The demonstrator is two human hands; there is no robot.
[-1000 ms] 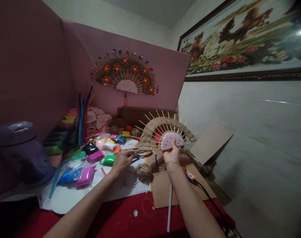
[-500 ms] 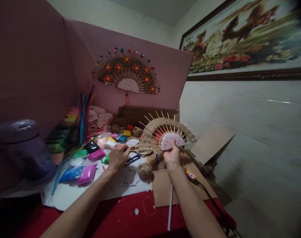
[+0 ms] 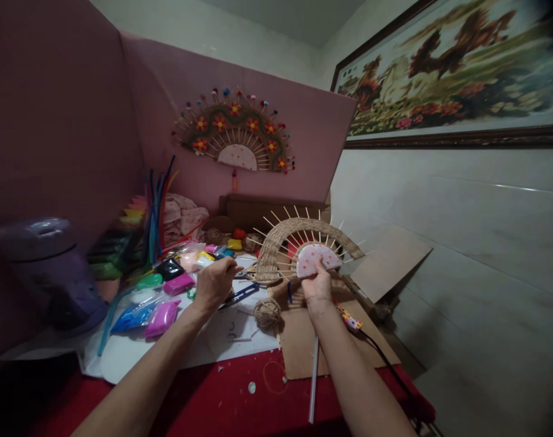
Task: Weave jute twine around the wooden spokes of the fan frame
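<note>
My right hand (image 3: 316, 284) grips a half-round fan (image 3: 319, 260) by its white, red-dotted centre, thumb on the front. Thin sticks radiate from that centre through an arched band of woven brown twine (image 3: 269, 254), their tips poking out past the band. Left of the fan, my left hand (image 3: 216, 282) is closed in a pinch, apart from the band's lower left end; it seems to hold a strand of twine, only faintly visible. A ball of twine (image 3: 267, 313) lies below, between my hands. Dark blue-handled scissors (image 3: 242, 294) rest beside my left hand, partly hidden.
Bagged coloured clay (image 3: 161, 318) and pipe cleaners (image 3: 156, 209) crowd the left, near a purple bottle (image 3: 53, 273). Cardboard (image 3: 303, 346) lies under my right forearm, with a clear stick (image 3: 313, 382) on it. A finished flowered fan (image 3: 235, 130) hangs on the pink board (image 3: 312, 133).
My left hand has drawn left and slightly up, away from the fan's lower left end, fingers now more tightly closed. My right hand keeps its hold on the fan.
</note>
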